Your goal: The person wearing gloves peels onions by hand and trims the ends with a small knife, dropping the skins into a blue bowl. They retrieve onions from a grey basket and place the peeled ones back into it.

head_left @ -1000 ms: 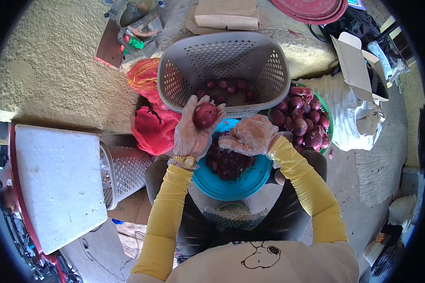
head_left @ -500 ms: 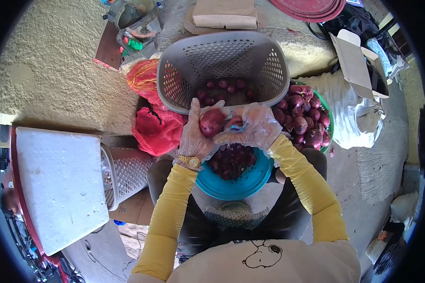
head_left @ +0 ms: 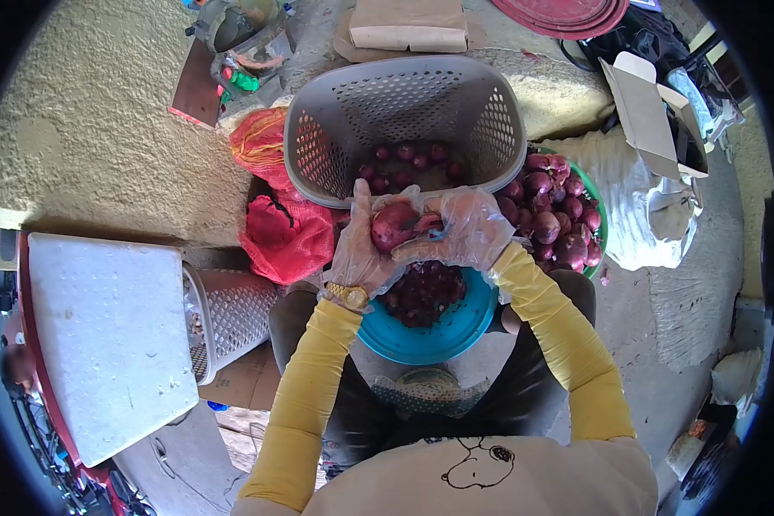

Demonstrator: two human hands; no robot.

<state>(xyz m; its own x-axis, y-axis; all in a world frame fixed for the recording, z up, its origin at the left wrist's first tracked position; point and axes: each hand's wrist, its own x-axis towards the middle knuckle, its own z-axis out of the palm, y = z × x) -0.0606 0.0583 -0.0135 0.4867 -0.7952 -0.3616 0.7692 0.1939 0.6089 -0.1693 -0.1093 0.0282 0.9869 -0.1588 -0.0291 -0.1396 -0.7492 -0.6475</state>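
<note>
My left hand (head_left: 363,242), in a clear plastic glove, is wrapped round a red onion (head_left: 394,227). My right hand (head_left: 469,228), gloved the same way, is closed against the onion's right side. A small thing with a blue part (head_left: 436,233) shows at its fingers; the fingers hide its kind. Under both hands stands a turquoise basin (head_left: 430,346) with dark red onion skins (head_left: 425,297) in it. Just beyond them is a grey-brown perforated plastic basket (head_left: 404,77), with several red onions (head_left: 406,152) at its bottom.
Right of the basket, a green-rimmed basin (head_left: 605,225) is heaped with red onions (head_left: 545,227). Red mesh sacks (head_left: 288,236) lie at the left. A white foam lid (head_left: 107,344) and a light lattice basket (head_left: 236,318) stand further left. White sacking (head_left: 636,189) lies right.
The onion has shifted slightly right, against the right hand's fingers, and its visible side has turned. Both hands stay nearly in the same place above the turquoise basin.
</note>
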